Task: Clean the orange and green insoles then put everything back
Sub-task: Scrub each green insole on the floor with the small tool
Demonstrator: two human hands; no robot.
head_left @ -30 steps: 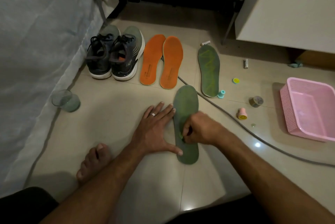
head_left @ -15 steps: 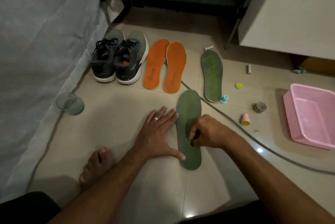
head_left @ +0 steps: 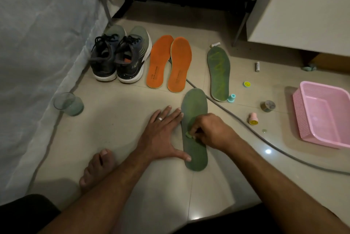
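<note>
The tiled floor [head_left: 117,120] carries every item. A pink basket [head_left: 310,101] sits at the right edge, well apart from the work area. A pair of dark shoes [head_left: 121,57] stands side by side near the grey fabric wall at upper left. Two orange insoles [head_left: 169,63] lie just beside the shoes, touching each other along their inner edges. A far green insole [head_left: 218,74] lies further right, marked with lighter zigzag lines, its heel end touching a small teal cap [head_left: 231,98]. A grey cable [head_left: 251,125] runs diagonally across the floor between the two green insoles.

The near green insole [head_left: 195,101] lies flat in the centre. The left hand [head_left: 161,135] rests open and flat on the floor, fingers spread; its thumb presses the insole's left edge near the heel and its index fingertip touches the edge higher up. The right hand [head_left: 210,131] is curled over the insole's middle, fingertips pinching a small pale-green piece [head_left: 188,134], possibly an eraser or sponge, against the surface.

A clear glass [head_left: 68,104] stands at left. A bare foot [head_left: 98,167] rests at lower left. A pink stamp [head_left: 253,118], a tape roll [head_left: 268,105] and a yellow-faced disc [head_left: 247,84] lie scattered at right
</note>
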